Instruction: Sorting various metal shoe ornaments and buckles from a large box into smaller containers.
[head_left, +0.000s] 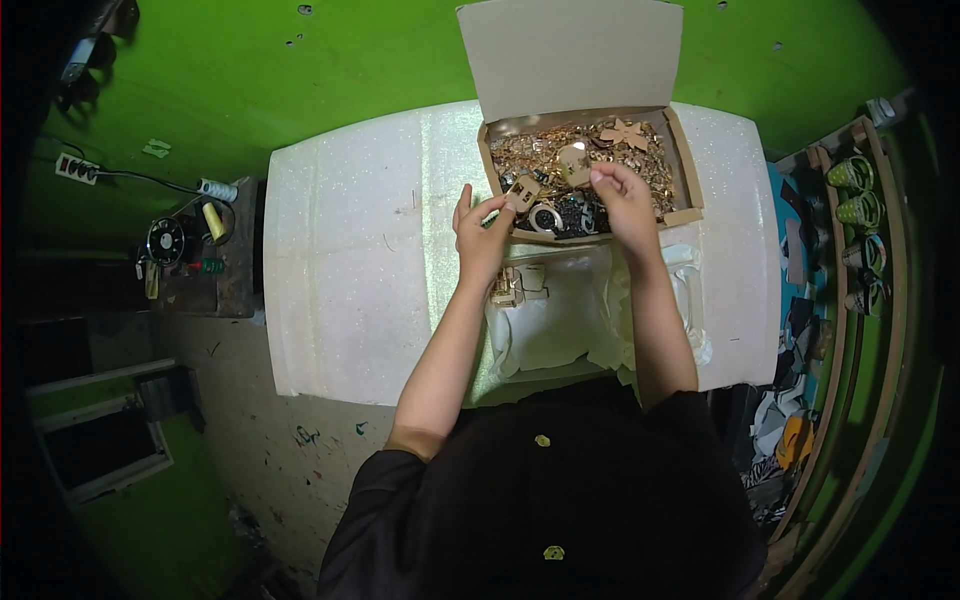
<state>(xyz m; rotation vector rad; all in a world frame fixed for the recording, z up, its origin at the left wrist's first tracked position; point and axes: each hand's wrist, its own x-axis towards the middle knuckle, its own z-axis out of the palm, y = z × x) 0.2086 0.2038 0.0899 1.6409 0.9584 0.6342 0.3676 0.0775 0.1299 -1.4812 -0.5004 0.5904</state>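
My left hand point(482, 238) pinches a small flat gold-toned ornament point(523, 190) with dark cut-outs or markings. A similar, rounder gold-toned plate point(574, 165) catches the light in the fingers of my right hand point(627, 203). Both pieces are held up over an open cardboard box point(686, 165), side by side and apart. Inside the box lies a jumble of gold-coloured metal trinkets point(540, 150), with a star- or flower-shaped piece point(624, 134) at the back, and dark bits and a pale ring point(545, 218) near the front.
Between my forearms a whitish plastic bag point(555, 335) lies on the sparkly white table cover point(345, 250), with several gold pieces point(508, 287) at its corner. The box lid point(570, 60) stands against the green wall. A side table point(210, 290) is left, a shoe rack point(845, 260) right.
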